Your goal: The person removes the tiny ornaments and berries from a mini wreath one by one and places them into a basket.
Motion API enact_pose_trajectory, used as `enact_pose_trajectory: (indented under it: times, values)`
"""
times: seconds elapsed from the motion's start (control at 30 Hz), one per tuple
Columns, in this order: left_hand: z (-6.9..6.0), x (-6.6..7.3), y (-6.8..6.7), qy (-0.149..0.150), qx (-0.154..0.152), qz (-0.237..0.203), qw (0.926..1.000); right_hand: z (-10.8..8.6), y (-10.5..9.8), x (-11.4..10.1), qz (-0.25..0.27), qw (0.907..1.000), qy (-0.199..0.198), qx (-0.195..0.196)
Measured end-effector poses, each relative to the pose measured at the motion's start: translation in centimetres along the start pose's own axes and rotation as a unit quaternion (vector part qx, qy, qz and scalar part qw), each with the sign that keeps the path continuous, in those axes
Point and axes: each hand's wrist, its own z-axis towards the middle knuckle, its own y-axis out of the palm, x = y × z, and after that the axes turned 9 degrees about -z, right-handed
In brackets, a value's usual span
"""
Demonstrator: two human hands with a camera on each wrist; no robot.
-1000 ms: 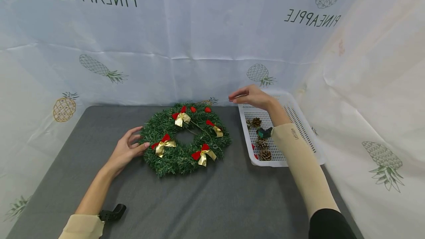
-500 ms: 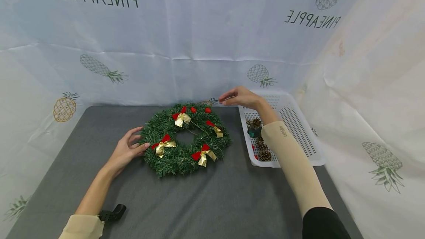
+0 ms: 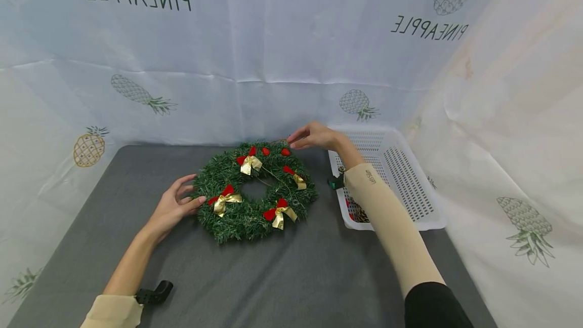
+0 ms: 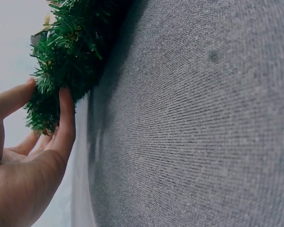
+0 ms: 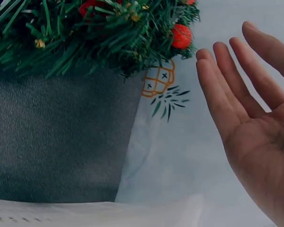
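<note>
A green Christmas wreath (image 3: pixel 248 229) lies on the grey cloth, bearing several red-and-gold bows (image 3: pixel 226 198) and red berry-like balls (image 3: pixel 285 152) at its far side. At its left edge my left hand (image 3: pixel 170 209) holds the greenery; in the left wrist view, thumb and fingers lie on either side of the wreath (image 4: pixel 68 52). My right hand (image 3: pixel 315 136) hovers by the far right rim, fingers extended and loosely bent. Nothing shows between those fingers (image 5: pixel 217 94) in the right wrist view, where a gap separates them from a red ball (image 5: pixel 181 36).
A white perforated basket (image 3: pixel 412 191) stands right of the wreath, beneath the right forearm. Pine cones (image 3: pixel 361 214) and red pieces lie inside it, partly hidden by the arm. A pineapple-print curtain (image 3: pixel 282 49) hangs behind the table and along its sides.
My right hand has moved left and slightly down, from above the basket's far left corner to the wreath's far right rim. The left hand and wreath have stayed put.
</note>
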Motion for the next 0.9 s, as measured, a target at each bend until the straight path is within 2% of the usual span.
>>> enact_pose_trajectory:
  times: [0.5, 0.9]
  values:
    - [0.0, 0.0, 0.0, 0.001, -0.002, -0.001, 1.0, 2.1, 1.8, -0.4, -0.099, 0.9948, 0.019, -0.018]
    - [0.1, -0.1, 0.0, 0.002, -0.003, -0.004, 1.0, 2.7, 2.5, -0.3, -0.161, 0.9869, 0.0, -0.002]
